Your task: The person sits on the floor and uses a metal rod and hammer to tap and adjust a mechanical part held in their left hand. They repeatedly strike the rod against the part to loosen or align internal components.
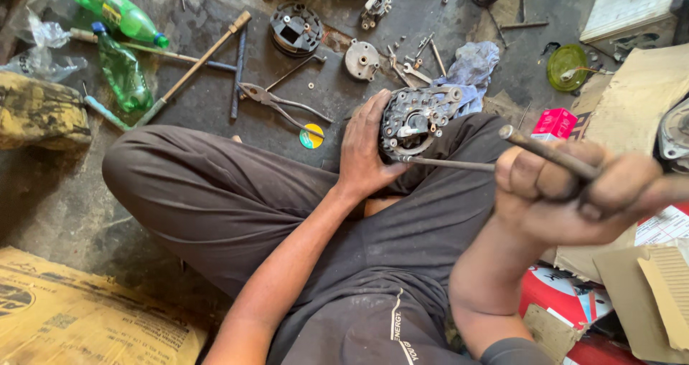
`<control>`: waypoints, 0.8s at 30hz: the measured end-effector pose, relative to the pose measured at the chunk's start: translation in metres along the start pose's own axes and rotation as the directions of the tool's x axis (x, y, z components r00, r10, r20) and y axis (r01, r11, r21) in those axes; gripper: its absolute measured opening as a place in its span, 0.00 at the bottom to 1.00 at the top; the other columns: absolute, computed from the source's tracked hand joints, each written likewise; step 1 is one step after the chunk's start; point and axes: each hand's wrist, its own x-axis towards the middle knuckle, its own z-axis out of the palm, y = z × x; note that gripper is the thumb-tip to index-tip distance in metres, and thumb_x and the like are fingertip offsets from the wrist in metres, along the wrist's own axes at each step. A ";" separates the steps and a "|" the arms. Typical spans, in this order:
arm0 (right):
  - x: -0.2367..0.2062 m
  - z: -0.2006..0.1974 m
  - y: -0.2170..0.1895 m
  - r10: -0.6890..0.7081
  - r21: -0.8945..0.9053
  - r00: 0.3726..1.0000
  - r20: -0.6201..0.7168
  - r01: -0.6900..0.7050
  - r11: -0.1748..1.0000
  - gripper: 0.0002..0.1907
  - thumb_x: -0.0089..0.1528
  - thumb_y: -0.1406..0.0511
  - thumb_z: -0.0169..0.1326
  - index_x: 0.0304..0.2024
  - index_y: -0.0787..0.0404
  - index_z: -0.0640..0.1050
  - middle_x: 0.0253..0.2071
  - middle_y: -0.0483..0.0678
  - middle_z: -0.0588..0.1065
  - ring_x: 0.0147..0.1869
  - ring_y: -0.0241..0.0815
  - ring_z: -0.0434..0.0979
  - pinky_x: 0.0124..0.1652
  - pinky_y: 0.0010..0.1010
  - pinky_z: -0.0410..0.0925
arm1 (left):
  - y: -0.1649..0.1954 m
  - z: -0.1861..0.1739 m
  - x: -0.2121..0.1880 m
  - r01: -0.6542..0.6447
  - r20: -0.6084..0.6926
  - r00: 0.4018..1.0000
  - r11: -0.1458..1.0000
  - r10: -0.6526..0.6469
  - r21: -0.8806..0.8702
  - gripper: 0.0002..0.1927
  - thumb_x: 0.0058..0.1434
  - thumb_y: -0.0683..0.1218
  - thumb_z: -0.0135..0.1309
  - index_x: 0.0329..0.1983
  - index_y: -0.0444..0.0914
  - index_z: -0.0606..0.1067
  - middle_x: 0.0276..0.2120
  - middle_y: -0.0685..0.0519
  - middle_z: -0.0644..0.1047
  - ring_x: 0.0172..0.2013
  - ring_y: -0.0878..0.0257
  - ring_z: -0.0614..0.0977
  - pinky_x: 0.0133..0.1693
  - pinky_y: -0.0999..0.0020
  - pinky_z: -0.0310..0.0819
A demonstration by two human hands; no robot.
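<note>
- The person sat cross-legged on a grimy concrete floor, dark trousers filling the middle of the view, both bare hands raised over the lap.
- The left hand lay flat and spread against the left side of a round metal motor part, fingers only loosely curled, palm pressed to its rim, steadying it on the knee.
- The motor part stood on edge, its open, wired face turned upward, just right of those left fingers and touching them.
- The right hand was closed in a tight fist around the handle of a long thin screwdriver, near the camera and well right of the motor part.
- The tool's thin shaft ran leftward from the right fingers, its tip meeting the lower edge of the motor part.
- Beyond the left fingertips, on the floor, lay pliers, spanners, a blue rag, two round metal housings and two green plastic bottles.
- Cardboard lay at the lower left.
</note>
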 end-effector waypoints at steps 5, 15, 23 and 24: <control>-0.032 -0.002 0.024 -0.293 -0.404 0.955 0.054 0.289 0.868 0.23 0.69 0.47 0.47 0.26 0.52 0.69 0.20 0.43 0.60 0.21 0.36 0.67 0.25 0.32 0.69 | 0.000 -0.013 0.004 0.015 0.077 0.997 0.998 -0.010 -0.058 0.57 0.47 0.56 0.74 0.76 0.41 0.57 0.69 0.44 0.68 0.70 0.45 0.69 0.70 0.52 0.62; 0.101 0.034 -0.056 0.476 -0.139 0.003 0.879 0.958 0.250 0.11 0.63 0.62 0.62 0.29 0.62 0.81 0.36 0.48 0.81 0.49 0.49 0.80 0.58 0.43 0.67 | -0.007 -0.016 0.037 -0.059 0.154 0.985 0.991 0.077 -0.121 0.56 0.39 0.57 0.76 0.68 0.40 0.61 0.59 0.43 0.74 0.60 0.41 0.77 0.60 0.52 0.72; 0.076 0.044 -0.072 0.787 -0.248 0.107 0.608 0.967 0.060 0.14 0.61 0.63 0.58 0.25 0.64 0.75 0.25 0.51 0.74 0.38 0.52 0.79 0.51 0.45 0.69 | -0.007 -0.010 0.024 -0.063 0.103 0.992 0.992 0.074 -0.107 0.54 0.41 0.57 0.76 0.67 0.37 0.62 0.60 0.43 0.74 0.59 0.43 0.77 0.60 0.54 0.73; 0.068 0.049 -0.072 0.838 -0.317 0.178 0.515 0.948 -0.007 0.15 0.60 0.61 0.59 0.23 0.62 0.74 0.23 0.49 0.72 0.36 0.51 0.78 0.49 0.44 0.69 | -0.007 -0.010 0.024 -0.068 0.092 0.993 0.992 0.079 -0.109 0.54 0.41 0.57 0.76 0.68 0.37 0.62 0.61 0.43 0.74 0.60 0.44 0.78 0.61 0.54 0.73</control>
